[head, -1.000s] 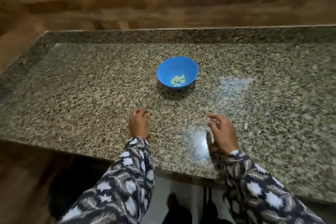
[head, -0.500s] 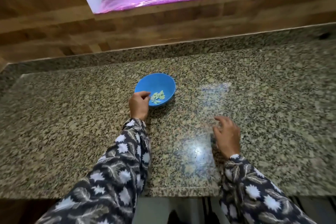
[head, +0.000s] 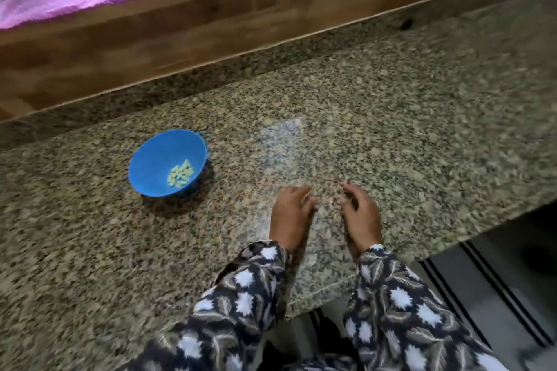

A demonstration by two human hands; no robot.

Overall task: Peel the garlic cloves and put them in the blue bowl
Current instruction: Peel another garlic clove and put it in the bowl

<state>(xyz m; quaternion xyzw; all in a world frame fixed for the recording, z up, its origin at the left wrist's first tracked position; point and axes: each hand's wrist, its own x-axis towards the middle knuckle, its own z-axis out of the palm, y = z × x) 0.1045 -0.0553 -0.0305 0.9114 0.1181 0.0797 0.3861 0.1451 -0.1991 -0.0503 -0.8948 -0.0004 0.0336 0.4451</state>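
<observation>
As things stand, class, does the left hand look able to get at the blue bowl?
Probably yes: the left hand is right of the blue bowl, with only granite counter showing between them.

We find no legible text, label, brand, number or sign on the blue bowl (head: 156, 156), the granite counter (head: 407, 117), the wooden panel (head: 211, 27) or the patterned sleeves (head: 241, 304).

The bowl (head: 144, 156) sits on the counter (head: 391, 117), with cloves (head: 180, 174) heaped toward its 4 o'clock side. At 4 o'clock from it, well apart, the left hand (head: 291, 214) and right hand (head: 360, 215) are near each other, fingers curled. Blur hides whether they hold anything.
</observation>
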